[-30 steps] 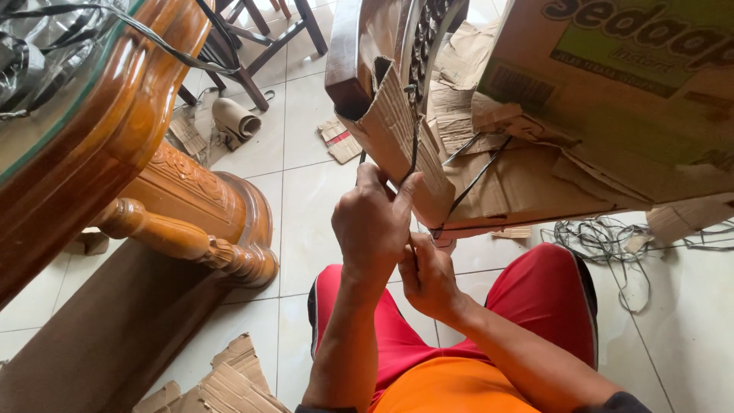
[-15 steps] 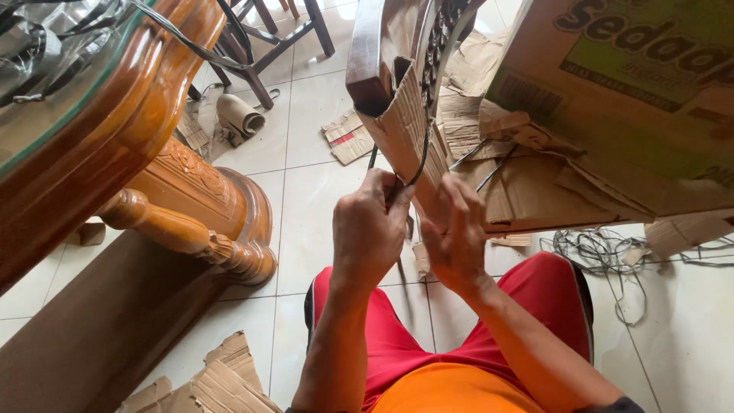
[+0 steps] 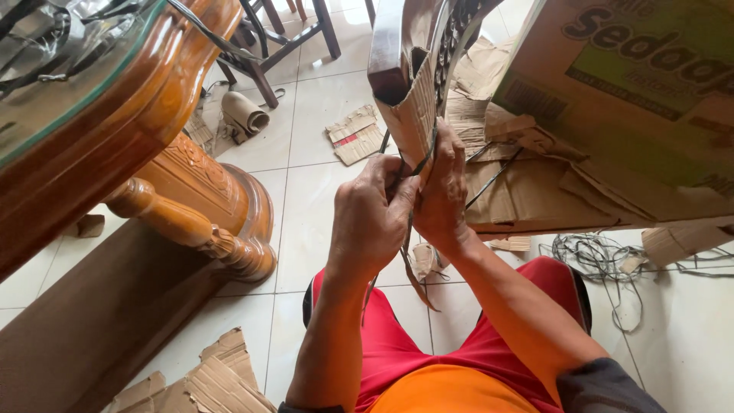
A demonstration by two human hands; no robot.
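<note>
Pinching dark strap (image 3: 413,164) (fingers (image 3: 397,180) closed)

Both hands, the left hand (image 3: 375,218) and the right hand (image 3: 442,191), work in a tight pocket. On the left, the carved orange-brown wooden table leg (image 3: 199,206) and glass-topped wooden tabletop (image 3: 99,99) wall off that side. On the right, a big printed cardboard box (image 3: 634,99) crowds close. Far ahead rises the cardboard-wrapped dark wooden chair frame (image 3: 409,84). Bare white tiled floor (image 3: 306,199) between table leg and hands leaves an open lane; a tangle of thin grey wire (image 3: 604,260) clutters the near right.
</note>
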